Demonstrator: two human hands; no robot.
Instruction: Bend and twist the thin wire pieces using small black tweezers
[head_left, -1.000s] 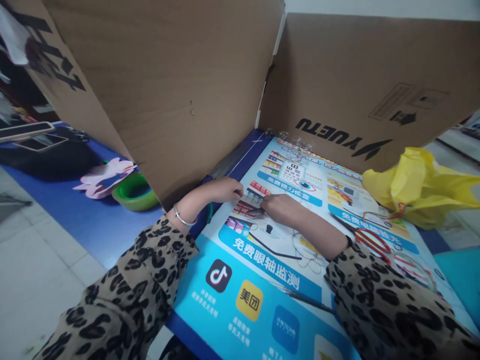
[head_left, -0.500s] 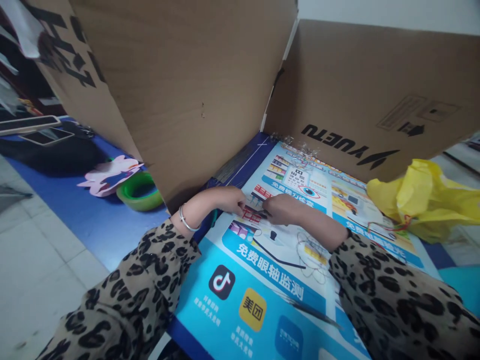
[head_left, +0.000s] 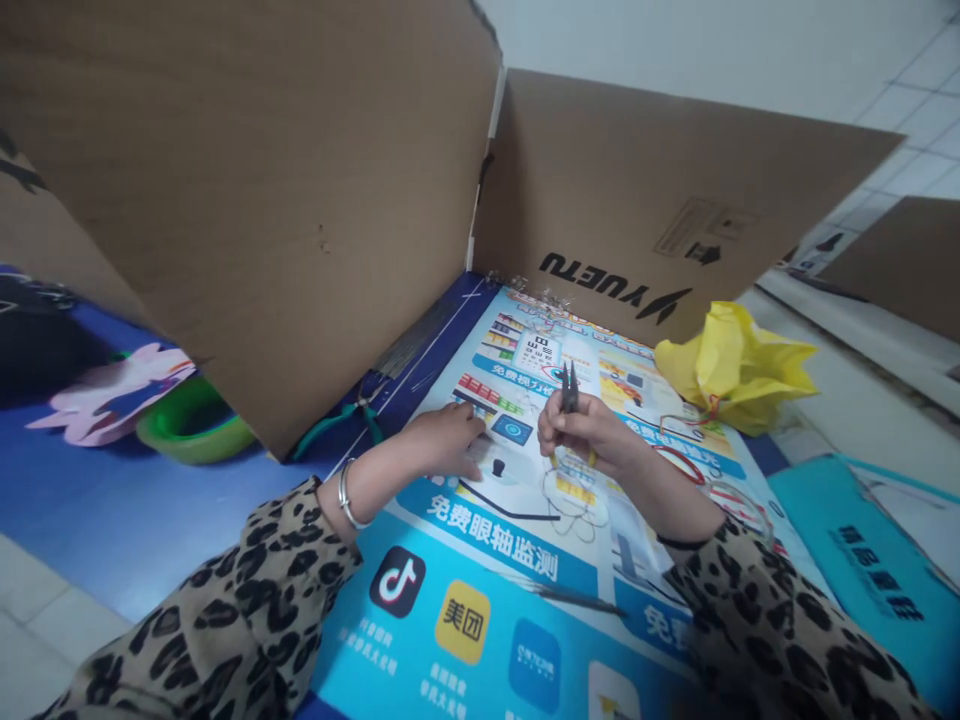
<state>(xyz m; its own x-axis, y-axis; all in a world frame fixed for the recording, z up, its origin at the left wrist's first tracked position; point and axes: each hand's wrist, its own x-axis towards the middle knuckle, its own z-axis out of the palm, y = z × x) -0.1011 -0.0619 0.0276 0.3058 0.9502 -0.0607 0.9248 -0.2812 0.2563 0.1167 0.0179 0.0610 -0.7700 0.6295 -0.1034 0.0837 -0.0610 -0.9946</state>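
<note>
My right hand grips a pair of needle-nose pliers, jaws pointing up, with bits of yellow handle showing below the fist. To its left my left hand hovers low over or rests on the printed poster sheet; its thumb and fingers are apart and nothing shows between them. Just below the right hand lies a thin wire bent into a flower-like outline. Nearer me, a bundle of thin dark wires lies across the poster.
Tall cardboard panels stand at the left and back. Teal-handled pliers lie by the left panel, near more straight wires. Small wire pieces sit at the back. Right are crumpled yellow paper and a teal bag; left, green tape.
My hands, close together before, have moved apart. The right hand has lifted, turning the pliers upward; the left hand's fingers have spread. The view has shifted to the right.
</note>
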